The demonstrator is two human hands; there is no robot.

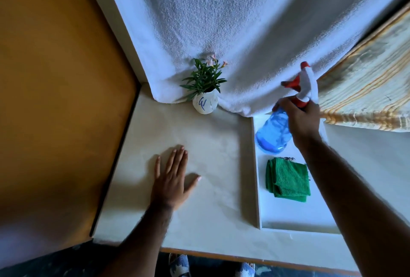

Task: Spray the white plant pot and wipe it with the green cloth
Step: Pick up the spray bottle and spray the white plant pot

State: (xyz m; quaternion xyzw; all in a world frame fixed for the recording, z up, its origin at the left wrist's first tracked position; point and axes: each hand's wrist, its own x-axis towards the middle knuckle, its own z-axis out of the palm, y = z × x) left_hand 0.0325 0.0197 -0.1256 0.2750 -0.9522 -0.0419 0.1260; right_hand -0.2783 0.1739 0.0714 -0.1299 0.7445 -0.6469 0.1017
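Right hand (302,119) at 2 o'clock, fingers wrapped round neck of blue spray bottle (274,134), bottle tilted over white tray (257,165). Left hand (172,179) at 7 o'clock, flat on table (210,143), fingers spread, holding nothing. White plant pot (204,105) at 12 o'clock, upright against draped white towel (221,21). Green cloth (288,179) folded in tray, 4 o'clock.

A white towel (221,21) drapes behind a white tray (257,165) (striped fabric (366,90) alongside).
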